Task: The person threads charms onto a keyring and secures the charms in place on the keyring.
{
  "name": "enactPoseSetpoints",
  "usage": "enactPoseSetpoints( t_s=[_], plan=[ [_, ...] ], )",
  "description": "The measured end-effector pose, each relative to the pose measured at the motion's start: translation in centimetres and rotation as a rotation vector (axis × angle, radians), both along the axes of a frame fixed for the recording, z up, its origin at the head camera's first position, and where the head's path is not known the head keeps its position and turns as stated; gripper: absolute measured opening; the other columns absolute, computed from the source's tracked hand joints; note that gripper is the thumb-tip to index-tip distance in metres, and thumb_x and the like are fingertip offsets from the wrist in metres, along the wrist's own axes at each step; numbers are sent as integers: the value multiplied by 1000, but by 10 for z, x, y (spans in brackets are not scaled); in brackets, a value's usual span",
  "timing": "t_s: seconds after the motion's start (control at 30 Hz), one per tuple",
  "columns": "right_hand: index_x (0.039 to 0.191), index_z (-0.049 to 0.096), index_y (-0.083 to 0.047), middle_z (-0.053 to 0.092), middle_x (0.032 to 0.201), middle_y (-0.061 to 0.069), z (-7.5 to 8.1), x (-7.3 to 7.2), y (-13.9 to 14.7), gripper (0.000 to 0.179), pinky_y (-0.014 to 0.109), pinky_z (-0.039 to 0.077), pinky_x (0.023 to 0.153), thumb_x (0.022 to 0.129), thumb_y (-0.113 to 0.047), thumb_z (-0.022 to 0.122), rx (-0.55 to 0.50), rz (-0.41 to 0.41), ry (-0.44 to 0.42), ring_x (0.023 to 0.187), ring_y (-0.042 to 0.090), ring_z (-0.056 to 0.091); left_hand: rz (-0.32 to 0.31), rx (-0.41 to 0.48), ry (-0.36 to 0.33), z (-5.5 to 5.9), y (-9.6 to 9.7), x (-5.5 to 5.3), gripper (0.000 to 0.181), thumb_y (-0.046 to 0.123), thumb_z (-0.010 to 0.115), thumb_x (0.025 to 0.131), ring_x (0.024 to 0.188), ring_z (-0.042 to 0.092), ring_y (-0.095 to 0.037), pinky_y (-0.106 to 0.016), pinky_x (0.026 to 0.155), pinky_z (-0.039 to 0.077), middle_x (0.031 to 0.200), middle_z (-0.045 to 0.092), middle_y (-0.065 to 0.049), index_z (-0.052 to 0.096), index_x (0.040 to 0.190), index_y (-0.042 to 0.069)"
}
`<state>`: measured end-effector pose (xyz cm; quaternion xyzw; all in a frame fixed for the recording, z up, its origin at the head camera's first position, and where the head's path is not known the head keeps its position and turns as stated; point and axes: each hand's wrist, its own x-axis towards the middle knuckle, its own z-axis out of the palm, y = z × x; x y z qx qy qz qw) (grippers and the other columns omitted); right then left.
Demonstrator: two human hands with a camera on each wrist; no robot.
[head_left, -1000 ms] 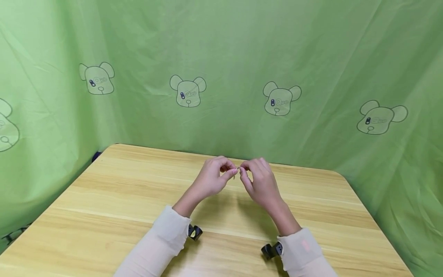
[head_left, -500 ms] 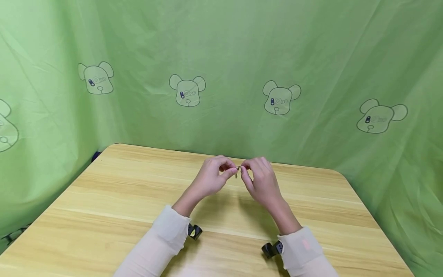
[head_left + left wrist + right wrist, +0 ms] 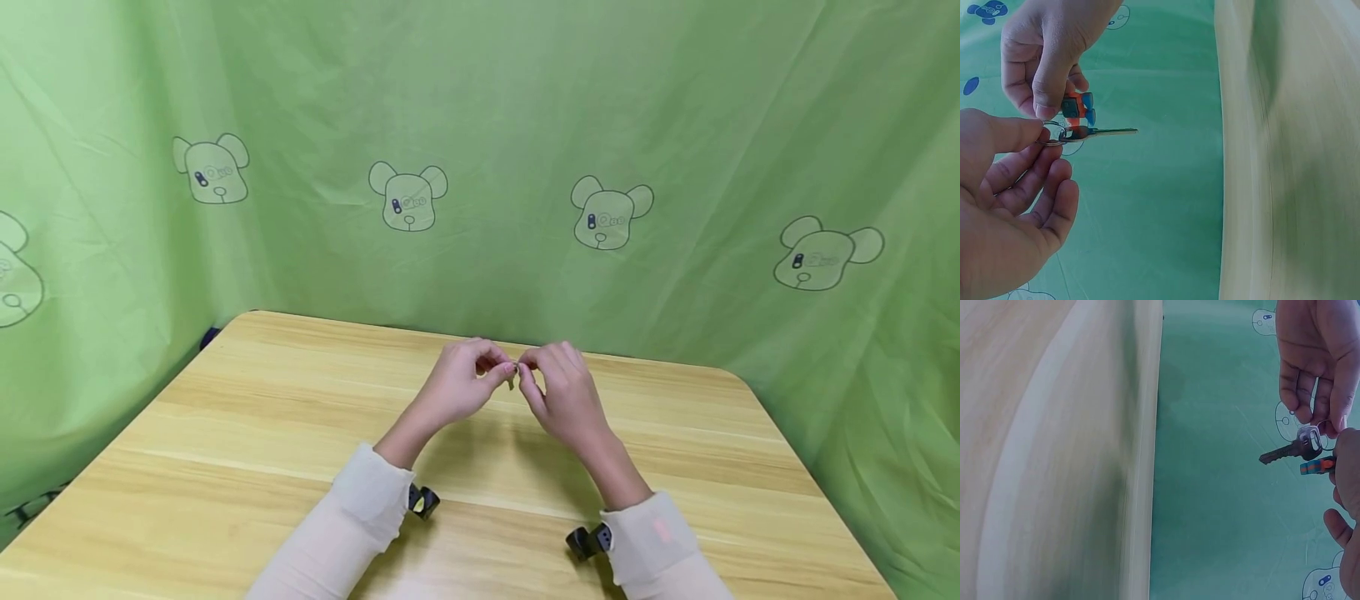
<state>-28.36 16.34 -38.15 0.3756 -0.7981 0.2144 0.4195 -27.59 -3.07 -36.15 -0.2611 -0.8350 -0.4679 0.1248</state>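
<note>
My left hand (image 3: 457, 385) pinches a thin metal key ring (image 3: 1052, 144) between thumb and fingertips, above the far part of the table. A key (image 3: 1295, 450) hangs on the ring, its blade pointing down. Opposite, close to touching it, is my right hand (image 3: 566, 393), whose thumb and index finger pinch a small orange and blue figure charm (image 3: 1076, 107) right at the ring. The fingers partly cover the charm's upper end, so how it sits against the ring cannot be told.
Below the hands lies a wood-grain table (image 3: 247, 433) with rounded far corners. Green cloth (image 3: 495, 275) printed with bear heads stands around it. A black wrist camera (image 3: 423, 503) sits at the left cuff, another camera (image 3: 579, 543) at the right.
The right fingertips shift slightly away from the left ones and then back closer. The small things between them turn a little; the left hand stays nearly still.
</note>
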Motion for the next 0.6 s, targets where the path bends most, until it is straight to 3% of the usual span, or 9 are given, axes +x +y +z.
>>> enactPoseSetpoints(
  t_s=[0.3,0.6],
  plan=[
    [96,66,-2,68,89,9,0,0,0,6,39,43,72,95,-6,62,-5,-7,-9,80,26,55,18,42,-43,2,-1,1,7,15,71,98,81,65,-12,-27,72,54,91,71,2,74,96,9],
    [97,66,-2,67,88,10,2,1,0,5,39,43,72,94,-5,63,-14,0,-12,80,27,55,23,74,-25,4,-4,1,4,11,71,97,82,65,-12,-28,74,54,92,71,2,74,95,10]
  ],
)
